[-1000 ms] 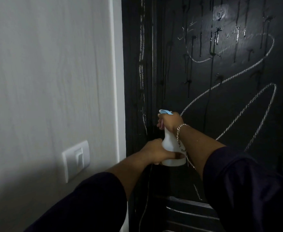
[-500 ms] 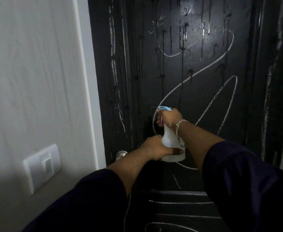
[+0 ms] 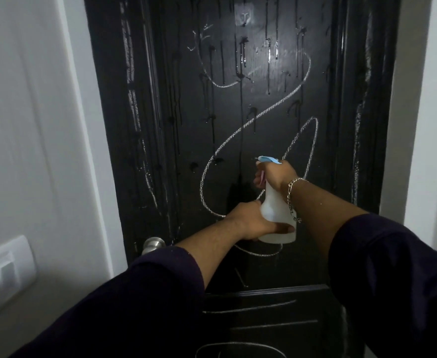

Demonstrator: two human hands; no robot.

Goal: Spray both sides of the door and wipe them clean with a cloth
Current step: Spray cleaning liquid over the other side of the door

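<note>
The door [image 3: 238, 112] is black and glossy, scrawled with looping white chalk lines [image 3: 258, 117] and streaked with darker wet drip trails running down from the top. White chalk smears also run down its raised side mouldings, and thin white strokes cross the lower panel. The spray bottle [image 3: 276, 215] is translucent white with a light blue head and a pink trigger. The door knob [image 3: 153, 244] is dull silver. Both sleeves [image 3: 140, 301] are very dark purple, almost black. A gold-coloured chain bracelet [image 3: 292, 200] circles the right wrist. The wall [image 3: 31, 125] and the light switch [image 3: 4, 266] are white
</note>
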